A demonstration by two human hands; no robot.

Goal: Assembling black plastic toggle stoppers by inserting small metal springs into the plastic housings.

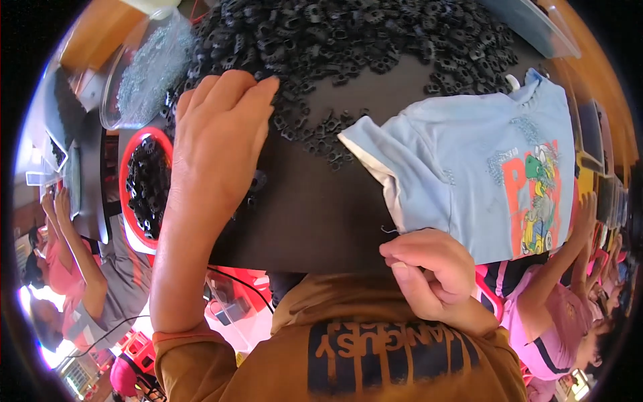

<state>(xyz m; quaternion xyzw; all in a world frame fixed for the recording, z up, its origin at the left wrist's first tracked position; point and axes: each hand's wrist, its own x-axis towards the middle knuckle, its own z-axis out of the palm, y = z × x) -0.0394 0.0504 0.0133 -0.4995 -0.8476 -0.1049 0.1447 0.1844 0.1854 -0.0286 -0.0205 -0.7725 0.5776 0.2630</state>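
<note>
My left hand (224, 124) reaches over the near left side of a big heap of small black plastic parts (321, 40). Its fingers curl down and are closed; the tips, and anything in them, are hidden. At the table's near edge, my right hand (435, 268) is closed with thumb and forefinger bent together. I cannot make out what it holds. Just beyond that forefinger is a thin, curved metal piece (388, 230). A light blue T-shirt (469, 154) with a colourful print lies beside my right hand, and tiny shiny bits are scattered on it.
Left of my left forearm stands a red-rimmed oval basket (126, 184) of black parts. Behind it is a clear tub (110, 100) of small shiny pieces. A translucent bin (536, 27) sits at the far right. Other people (552, 315) work on both sides.
</note>
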